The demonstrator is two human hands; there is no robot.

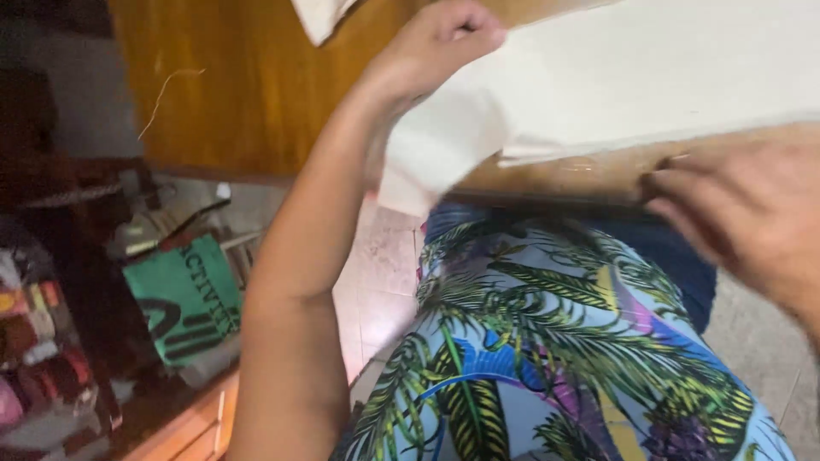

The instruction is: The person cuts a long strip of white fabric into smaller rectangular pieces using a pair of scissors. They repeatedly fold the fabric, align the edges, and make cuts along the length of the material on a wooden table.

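Cloth, cream woven sheet (598, 77), lies on brown wooden tabletop (256, 94); I see left hand (440, 43) w/ grip clamped on its edge, right hand (752, 213) blurred, grip can't tell.

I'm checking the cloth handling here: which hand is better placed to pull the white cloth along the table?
Left, probably. The left hand is shut on the cloth at its fold; the right hand is blurred at the table edge, holding nothing visible.
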